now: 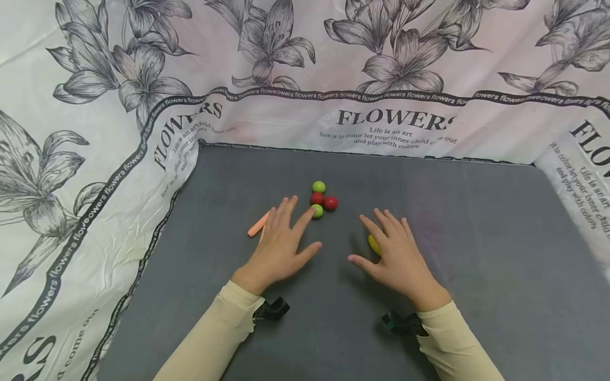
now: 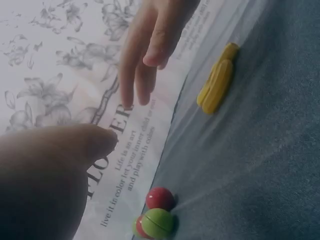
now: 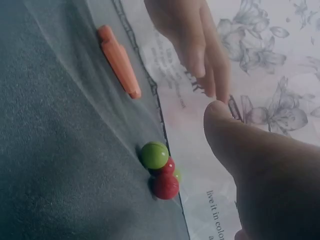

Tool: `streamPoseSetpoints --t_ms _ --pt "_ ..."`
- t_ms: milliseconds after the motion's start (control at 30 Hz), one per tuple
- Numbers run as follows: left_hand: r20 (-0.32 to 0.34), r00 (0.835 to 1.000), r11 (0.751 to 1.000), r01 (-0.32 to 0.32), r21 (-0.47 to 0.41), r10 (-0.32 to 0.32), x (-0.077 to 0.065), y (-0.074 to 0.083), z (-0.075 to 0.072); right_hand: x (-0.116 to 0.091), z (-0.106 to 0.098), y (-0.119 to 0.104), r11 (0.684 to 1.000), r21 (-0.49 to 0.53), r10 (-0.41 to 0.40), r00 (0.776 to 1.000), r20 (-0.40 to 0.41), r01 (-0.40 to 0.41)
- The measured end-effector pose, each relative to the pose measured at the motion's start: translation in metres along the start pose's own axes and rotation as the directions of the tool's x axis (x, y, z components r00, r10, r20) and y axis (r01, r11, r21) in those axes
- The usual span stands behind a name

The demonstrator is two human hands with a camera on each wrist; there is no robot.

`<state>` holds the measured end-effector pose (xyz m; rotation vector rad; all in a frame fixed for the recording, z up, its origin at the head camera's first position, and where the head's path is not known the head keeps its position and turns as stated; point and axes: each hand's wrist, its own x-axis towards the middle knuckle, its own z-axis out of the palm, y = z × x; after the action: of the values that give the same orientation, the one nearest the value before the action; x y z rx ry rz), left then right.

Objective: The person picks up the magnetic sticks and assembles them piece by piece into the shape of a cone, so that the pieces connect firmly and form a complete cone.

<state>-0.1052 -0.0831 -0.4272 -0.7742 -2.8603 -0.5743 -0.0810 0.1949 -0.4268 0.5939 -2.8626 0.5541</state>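
Note:
My left hand hovers palm down with spread fingers, holding nothing. Partly under it lies an orange stick-like piece, seen whole as an orange piece in the right wrist view. Fingers spread too, my right hand is held over a yellow piece, mostly covered in the head view. The left wrist view shows that yellow piece as a banana-like bunch. Beyond the hands sit two green balls and two red balls clustered close together; the left index fingertip overlaps the nearer green ball in the head view.
A dark grey table surface lies under everything. White cloth with flower prints and lettering rises behind it and along its left side. Each wrist carries a black strapped device, such as the left wrist device.

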Motion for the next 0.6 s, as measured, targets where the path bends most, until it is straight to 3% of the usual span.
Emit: streamPoseSetpoints --t_ms 367,600 --pt "0.096 0.995 0.995 0.006 0.1 -0.016 0.0045 0.0104 -0.0041 0.0038 -0.0042 -0.0026 0.993 -0.12 -0.009 0.999 0.047 0.015" --pt "0.148 0.988 0.991 0.015 0.13 -0.034 0.0057 0.0111 -0.0033 0.0063 -0.0035 -0.0001 0.992 -0.125 0.023 0.994 0.111 -0.009"
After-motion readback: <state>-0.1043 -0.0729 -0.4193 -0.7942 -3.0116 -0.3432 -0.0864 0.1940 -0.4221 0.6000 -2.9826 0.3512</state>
